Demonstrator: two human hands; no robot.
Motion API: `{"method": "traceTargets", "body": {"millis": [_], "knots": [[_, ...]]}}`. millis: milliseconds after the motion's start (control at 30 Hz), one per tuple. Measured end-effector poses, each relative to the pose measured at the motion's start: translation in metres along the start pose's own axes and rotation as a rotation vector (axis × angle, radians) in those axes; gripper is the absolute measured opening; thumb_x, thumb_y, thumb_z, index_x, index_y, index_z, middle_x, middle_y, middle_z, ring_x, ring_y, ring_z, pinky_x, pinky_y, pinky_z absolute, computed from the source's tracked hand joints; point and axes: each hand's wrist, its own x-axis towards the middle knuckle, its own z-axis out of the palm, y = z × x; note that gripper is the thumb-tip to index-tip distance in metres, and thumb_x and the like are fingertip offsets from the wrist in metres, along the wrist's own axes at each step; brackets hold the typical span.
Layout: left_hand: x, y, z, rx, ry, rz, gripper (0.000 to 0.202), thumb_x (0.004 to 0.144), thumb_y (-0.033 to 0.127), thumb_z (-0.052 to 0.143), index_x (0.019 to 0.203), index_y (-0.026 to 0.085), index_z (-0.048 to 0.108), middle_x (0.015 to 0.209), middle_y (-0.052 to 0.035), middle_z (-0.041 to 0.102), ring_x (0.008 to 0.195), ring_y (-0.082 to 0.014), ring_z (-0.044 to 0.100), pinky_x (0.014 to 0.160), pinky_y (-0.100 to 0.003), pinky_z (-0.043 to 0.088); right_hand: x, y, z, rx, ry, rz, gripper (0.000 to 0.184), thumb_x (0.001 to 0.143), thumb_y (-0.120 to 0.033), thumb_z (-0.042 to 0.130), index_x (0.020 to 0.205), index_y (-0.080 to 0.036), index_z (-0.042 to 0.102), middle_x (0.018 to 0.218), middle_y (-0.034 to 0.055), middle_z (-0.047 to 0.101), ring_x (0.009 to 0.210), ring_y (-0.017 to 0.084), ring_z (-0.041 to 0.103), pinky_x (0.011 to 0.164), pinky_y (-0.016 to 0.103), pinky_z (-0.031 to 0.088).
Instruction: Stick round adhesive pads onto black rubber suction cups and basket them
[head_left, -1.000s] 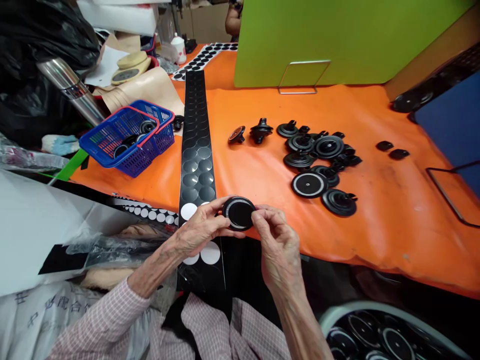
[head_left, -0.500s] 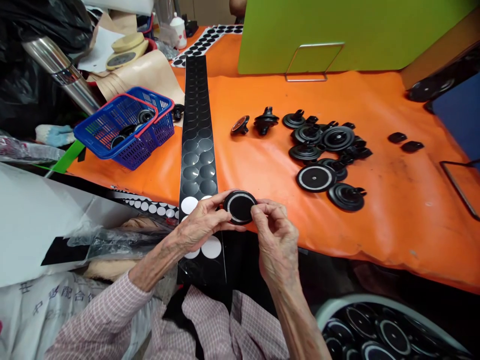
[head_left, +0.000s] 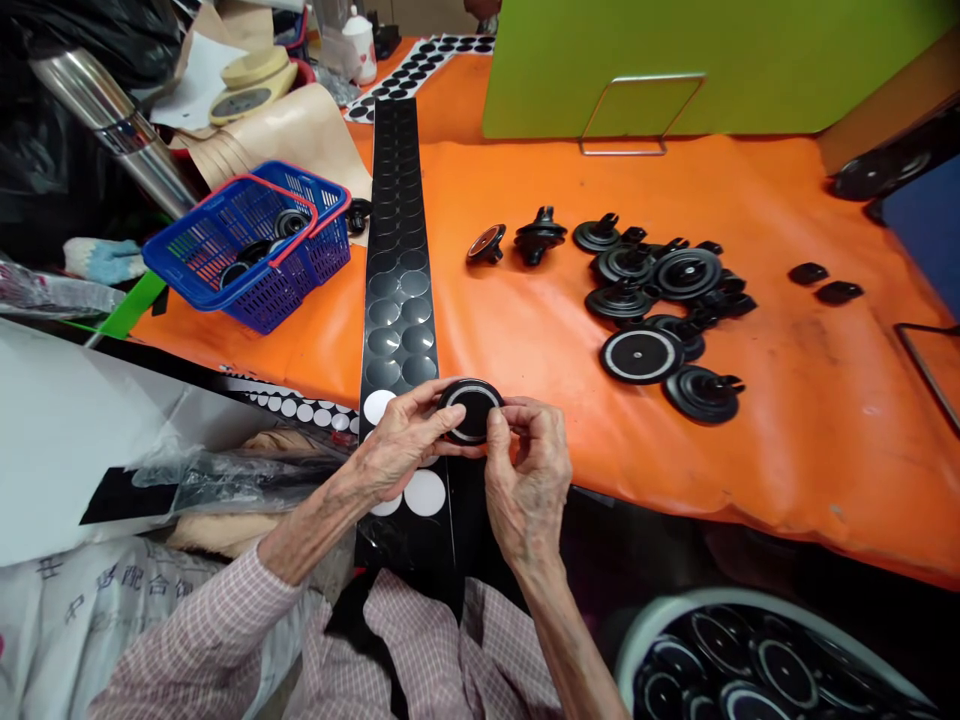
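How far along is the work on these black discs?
Done: white circles mark peeled pads at the near end of the sticker strip; the tub holds ringed discs. In hand: left hand and right hand grip one black disc. Left: the pile of parts on the orange table; most strip pads unpeeled.

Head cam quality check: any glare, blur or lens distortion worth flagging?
Head view: sharp at centre, with the left hand, right hand and black disc crisp. There is glare on the glossy sticker strip and steel flask. Wide-angle stretch shows toward the corners and skews the green board. Light is even, with faint shadows under the parts pile.
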Motion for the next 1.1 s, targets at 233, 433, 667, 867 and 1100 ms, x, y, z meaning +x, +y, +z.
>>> {"method": "traceTargets", "body": {"millis": [233,433,667,867,1100], "knots": [[-0.002,-0.002,-0.005,0.006,0.055,0.025,0.036,0.072,0.023,0.075,0.106,0.015,0.064,0.105,-0.0089,0.067,0.093,-0.0246,0.067,0.079,-0.044,0.059,-0.003,0.003,0.007,-0.031,-0.007,0.019,0.010,0.089,-0.032,0.052,0.086,-0.023,0.049,0.089,0.0045,0.055,0.082,0.018,0.057,0.073,0.035,0.050],[-0.013,0.003,-0.013,0.025,0.069,0.016,0.043,0.071,0.033,0.077,0.108,0.017,0.063,0.102,-0.0072,0.065,0.080,-0.0190,0.068,0.066,-0.033,0.060,0.012,-0.003,-0.008,0.197,-0.339,0.284,0.031,0.081,-0.052,0.060,0.081,-0.021,0.057,0.077,0.0025,0.061,0.069,0.017,0.058,0.063,0.031,0.050],[-0.006,0.078,-0.044,0.146,0.199,0.239,0.048,0.068,0.038,0.079,0.106,0.013,0.063,0.092,-0.0072,0.066,0.066,-0.0155,0.066,0.055,-0.027,0.057,0.074,-0.053,0.051,0.493,-0.702,0.227,0.038,0.073,-0.052,0.070,0.064,-0.018,0.055,0.054,-0.0025,0.055,0.051,0.012,0.052,0.050,0.025,0.044],[-0.029,0.185,-0.075,0.507,0.667,0.639,0.045,0.073,0.038,0.076,0.111,0.019,0.062,0.089,-0.0034,0.067,0.055,-0.0093,0.061,0.053,-0.021,0.047,0.116,-0.137,0.113,0.924,-0.632,0.130,0.033,0.071,-0.046,0.072,0.085,-0.022,0.053,0.072,-0.0034,0.061,0.061,0.013,0.064,0.066,0.032,0.056],[-0.035,0.059,-0.090,0.373,0.407,-0.010,0.037,0.064,0.043,0.081,0.075,0.013,0.063,0.068,-0.0055,0.067,0.060,-0.0136,0.063,0.057,-0.023,0.046,0.066,-0.044,0.048,0.168,-0.535,-0.042,0.021,0.084,-0.040,0.056,0.089,-0.021,0.063,0.088,0.0053,0.069,0.083,0.021,0.066,0.080,0.042,0.052]]}}
